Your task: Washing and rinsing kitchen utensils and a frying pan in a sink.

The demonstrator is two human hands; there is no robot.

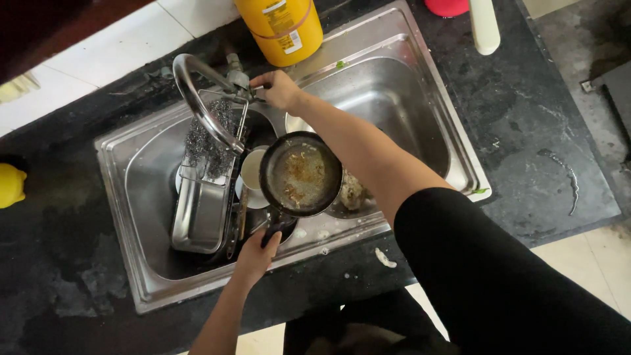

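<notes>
While the left hand (257, 253) grips the dark handle of a round black frying pan (301, 174) w/ greasy brown residue, held over the steel double sink (141, 190), the right hand (279, 89) is closed on the tap lever at the base of the curved chrome faucet (200, 98). Under the pan: white cup (253, 169), dirty dishes. Left of it, a rectangular steel rack w/ a wiry scrubber (207, 141). Behind the sink, a yellow plastic container (281, 27) on speckled dark stone counter (526, 131).

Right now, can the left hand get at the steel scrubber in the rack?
Probably not without letting go: the left hand grips the dirty frying pan by its handle. The steel scrubber lies close by in the rack, under the faucet spout, otherwise uncovered.
</notes>
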